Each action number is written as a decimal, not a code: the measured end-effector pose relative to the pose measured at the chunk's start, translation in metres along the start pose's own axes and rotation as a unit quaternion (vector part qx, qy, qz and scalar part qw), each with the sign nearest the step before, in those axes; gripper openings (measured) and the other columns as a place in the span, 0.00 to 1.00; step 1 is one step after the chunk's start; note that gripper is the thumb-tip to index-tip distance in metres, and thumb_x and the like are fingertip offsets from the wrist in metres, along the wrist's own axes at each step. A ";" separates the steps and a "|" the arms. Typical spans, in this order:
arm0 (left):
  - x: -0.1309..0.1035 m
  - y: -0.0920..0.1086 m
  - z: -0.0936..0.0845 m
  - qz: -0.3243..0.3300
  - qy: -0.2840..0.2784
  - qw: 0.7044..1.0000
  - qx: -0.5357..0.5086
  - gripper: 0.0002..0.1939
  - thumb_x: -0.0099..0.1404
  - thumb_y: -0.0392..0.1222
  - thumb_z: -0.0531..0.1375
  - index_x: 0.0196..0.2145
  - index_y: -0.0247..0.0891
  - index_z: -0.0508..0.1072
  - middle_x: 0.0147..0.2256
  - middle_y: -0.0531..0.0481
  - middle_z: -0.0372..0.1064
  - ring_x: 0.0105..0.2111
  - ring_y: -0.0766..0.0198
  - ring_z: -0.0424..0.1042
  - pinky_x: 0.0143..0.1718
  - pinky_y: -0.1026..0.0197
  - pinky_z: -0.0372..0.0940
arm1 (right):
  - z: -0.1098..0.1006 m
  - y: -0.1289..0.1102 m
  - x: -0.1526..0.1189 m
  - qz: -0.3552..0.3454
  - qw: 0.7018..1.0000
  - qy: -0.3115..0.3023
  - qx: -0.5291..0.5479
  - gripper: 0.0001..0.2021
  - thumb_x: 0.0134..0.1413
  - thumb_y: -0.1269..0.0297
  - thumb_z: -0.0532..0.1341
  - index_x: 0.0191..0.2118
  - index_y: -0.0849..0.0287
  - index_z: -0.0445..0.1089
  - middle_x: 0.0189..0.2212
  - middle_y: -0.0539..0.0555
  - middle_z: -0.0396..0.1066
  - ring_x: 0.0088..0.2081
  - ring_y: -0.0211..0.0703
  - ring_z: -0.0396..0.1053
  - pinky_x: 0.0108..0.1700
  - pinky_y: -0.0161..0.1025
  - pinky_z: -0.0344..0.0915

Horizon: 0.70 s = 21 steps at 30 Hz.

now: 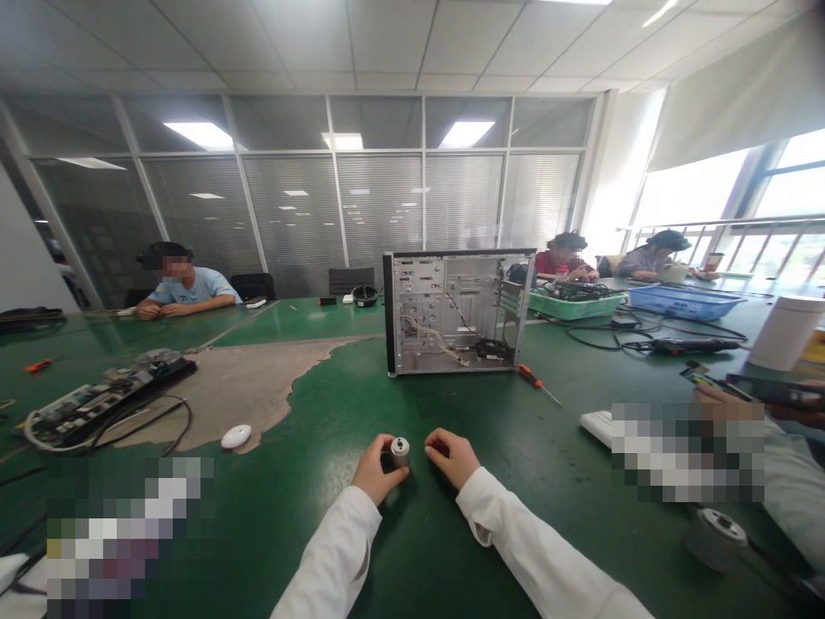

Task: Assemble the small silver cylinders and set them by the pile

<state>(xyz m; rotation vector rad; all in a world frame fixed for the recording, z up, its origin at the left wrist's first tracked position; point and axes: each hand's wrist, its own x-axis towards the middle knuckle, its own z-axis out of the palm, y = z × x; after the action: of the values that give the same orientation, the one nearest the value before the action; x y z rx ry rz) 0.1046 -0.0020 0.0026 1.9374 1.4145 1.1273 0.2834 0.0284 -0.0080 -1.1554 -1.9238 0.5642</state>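
Observation:
My left hand (377,471) is closed around a small grey cylinder (400,454), which stands upright near the table's front and has dark marks on its pale top. Just to the right of it is my right hand (453,457), its thumb and fingertips pinched together and apart from the cylinder. Whether anything small is between those fingertips cannot be made out. Beyond both hands stands an open metal computer case (425,344) with loose cables inside. An orange-handled screwdriver (538,384) lies by its lower right corner.
On the left, power strips (109,400) with cables and a white round object (236,438) lie on the green table (322,413). Green basket (573,307), blue basket (683,303) and white cylinder (786,333) are at right. Another person's hands hold something nearby; several people sit farther off.

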 end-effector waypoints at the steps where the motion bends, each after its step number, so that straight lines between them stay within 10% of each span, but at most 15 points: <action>1: 0.000 0.000 0.000 -0.004 0.002 1.000 -0.001 0.17 0.43 0.34 0.59 0.34 0.38 0.62 0.32 0.51 0.66 0.34 0.61 0.64 0.37 0.60 0.57 | 0.000 0.000 0.000 0.007 1.000 0.004 0.006 0.05 0.42 0.66 0.53 0.27 0.59 0.64 0.21 0.47 0.63 0.24 0.32 0.60 0.27 0.31 0.57; 11: 0.000 -0.004 0.000 -0.005 -0.016 1.000 -0.014 0.17 0.41 0.35 0.61 0.32 0.37 0.62 0.31 0.51 0.66 0.33 0.63 0.64 0.35 0.63 0.56 | 0.003 0.003 0.000 -0.034 0.997 -0.040 -0.062 0.04 0.37 0.70 0.56 0.25 0.59 0.65 0.28 0.50 0.62 0.32 0.37 0.60 0.34 0.35 0.58; 21: 0.004 -0.003 -0.003 0.063 -0.052 0.997 -0.011 0.12 0.39 0.34 0.61 0.27 0.36 0.67 0.29 0.51 0.64 0.34 0.61 0.63 0.36 0.62 0.56 | 0.013 -0.050 -0.026 -0.112 0.994 0.006 -0.007 0.26 0.39 0.67 0.55 0.49 0.58 0.52 0.43 0.57 0.57 0.45 0.45 0.54 0.46 0.44 0.54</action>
<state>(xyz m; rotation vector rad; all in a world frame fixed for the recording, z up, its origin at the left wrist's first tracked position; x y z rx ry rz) 0.1006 0.0024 0.0029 2.0629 1.2361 1.0758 0.2540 -0.0184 0.0094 -0.9336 -2.0158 0.4218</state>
